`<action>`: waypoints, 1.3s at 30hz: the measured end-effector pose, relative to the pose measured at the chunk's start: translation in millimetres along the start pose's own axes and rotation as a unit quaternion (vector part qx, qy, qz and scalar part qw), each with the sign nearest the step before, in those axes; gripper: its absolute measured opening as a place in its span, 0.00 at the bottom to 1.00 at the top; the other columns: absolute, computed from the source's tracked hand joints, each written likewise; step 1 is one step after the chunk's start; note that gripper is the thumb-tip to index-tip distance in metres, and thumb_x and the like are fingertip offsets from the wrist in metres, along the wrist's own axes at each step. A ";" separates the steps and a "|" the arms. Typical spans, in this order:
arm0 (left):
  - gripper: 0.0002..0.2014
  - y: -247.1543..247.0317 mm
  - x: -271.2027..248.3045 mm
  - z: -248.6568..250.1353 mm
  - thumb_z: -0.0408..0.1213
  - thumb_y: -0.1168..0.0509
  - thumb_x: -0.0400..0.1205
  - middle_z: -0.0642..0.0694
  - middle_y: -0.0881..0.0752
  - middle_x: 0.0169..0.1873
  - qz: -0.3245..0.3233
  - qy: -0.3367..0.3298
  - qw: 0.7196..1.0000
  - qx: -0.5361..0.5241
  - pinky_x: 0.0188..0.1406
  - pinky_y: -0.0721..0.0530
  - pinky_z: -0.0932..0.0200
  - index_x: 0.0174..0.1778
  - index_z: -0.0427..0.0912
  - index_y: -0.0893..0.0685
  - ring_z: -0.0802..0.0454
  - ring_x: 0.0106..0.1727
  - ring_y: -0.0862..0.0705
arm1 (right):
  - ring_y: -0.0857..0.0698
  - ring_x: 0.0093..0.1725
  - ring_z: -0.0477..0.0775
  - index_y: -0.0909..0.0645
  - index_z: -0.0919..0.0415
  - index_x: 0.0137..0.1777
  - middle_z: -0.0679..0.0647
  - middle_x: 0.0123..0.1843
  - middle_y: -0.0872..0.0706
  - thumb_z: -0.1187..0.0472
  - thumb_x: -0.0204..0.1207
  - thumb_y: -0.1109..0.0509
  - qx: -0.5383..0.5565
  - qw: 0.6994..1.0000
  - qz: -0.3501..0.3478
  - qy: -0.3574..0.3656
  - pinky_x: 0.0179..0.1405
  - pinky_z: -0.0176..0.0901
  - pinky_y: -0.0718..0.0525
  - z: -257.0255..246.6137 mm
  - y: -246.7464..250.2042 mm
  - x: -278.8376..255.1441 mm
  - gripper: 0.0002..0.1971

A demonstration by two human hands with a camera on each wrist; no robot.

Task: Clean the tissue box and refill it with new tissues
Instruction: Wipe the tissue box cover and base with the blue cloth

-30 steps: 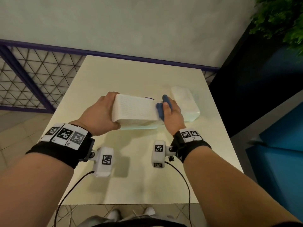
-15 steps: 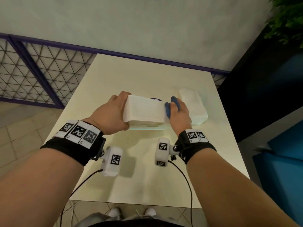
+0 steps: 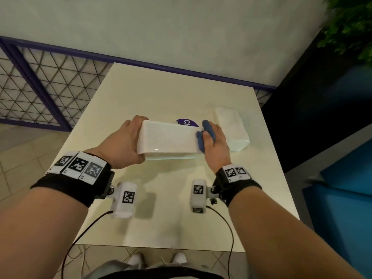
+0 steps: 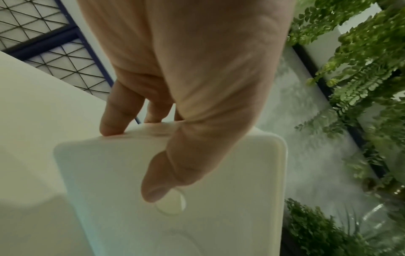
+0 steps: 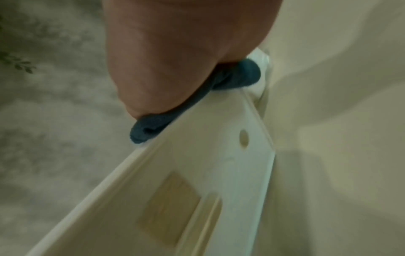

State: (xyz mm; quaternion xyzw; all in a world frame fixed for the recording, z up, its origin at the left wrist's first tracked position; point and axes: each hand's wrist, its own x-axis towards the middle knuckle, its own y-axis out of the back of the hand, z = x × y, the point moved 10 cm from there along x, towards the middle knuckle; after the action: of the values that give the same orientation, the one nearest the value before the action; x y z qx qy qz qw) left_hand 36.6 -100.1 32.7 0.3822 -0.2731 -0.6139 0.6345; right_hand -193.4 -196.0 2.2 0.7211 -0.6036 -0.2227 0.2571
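Observation:
The white tissue box sits tipped on its long side in the middle of the cream table, its ribbed face toward me. My left hand grips its left end, thumb on the near face and fingers over the far edge. My right hand holds a blue cloth pressed against the box's right end; in the right wrist view the cloth lies between palm and box. A wrapped pack of new tissues lies just right of that hand.
A purple round label shows behind the box. A purple mesh railing runs along the left, a pale wall stands behind the table, and green plants hang at the upper right. Blue furniture stands off the table's right edge.
My head view has shifted, so everything sits a little differently in frame. Both hands stay on the box's ends; the right hand with the cloth has shifted only slightly on the right end.

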 end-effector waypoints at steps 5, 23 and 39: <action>0.42 4.3 0.0 -21.7 0.25 0.21 0.63 0.48 0.20 0.57 -0.016 0.021 0.995 -0.095 0.45 0.20 0.55 0.65 0.57 0.36 0.47 0.57 0.20 | 0.19 0.62 0.59 0.36 0.52 0.78 0.62 0.72 0.22 0.51 0.82 0.36 0.068 0.984 -0.145 -0.081 0.59 0.45 0.18 14.8 4.0 2.6 0.26; 0.61 40.7 -20.8 -22.1 0.51 0.18 0.62 0.55 0.41 0.81 0.062 0.051 0.996 0.028 0.71 0.26 0.45 0.83 0.59 0.54 0.51 0.76 0.33 | 0.14 0.46 0.40 0.24 0.52 0.64 0.42 0.56 0.15 0.78 0.55 0.18 0.154 0.976 -0.135 0.074 0.24 0.38 0.17 -42.9 54.2 -13.4 0.38; 0.42 8.8 -13.6 66.4 0.56 0.28 0.62 0.57 0.21 0.61 0.011 -0.024 0.988 0.153 0.46 0.18 0.53 0.74 0.59 0.35 0.50 0.53 0.18 | 0.16 0.60 0.37 0.26 0.46 0.66 0.37 0.64 0.17 0.64 0.55 0.14 0.146 0.955 -0.179 0.185 0.57 0.32 0.18 -83.9 61.6 -27.2 0.39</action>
State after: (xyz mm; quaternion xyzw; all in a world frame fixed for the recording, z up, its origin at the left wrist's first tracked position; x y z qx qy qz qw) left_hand -13.9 -97.0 78.7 0.4566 -0.3833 -0.5672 0.5682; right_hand -191.7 -169.3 106.3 0.8757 -0.4323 -0.0375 0.2117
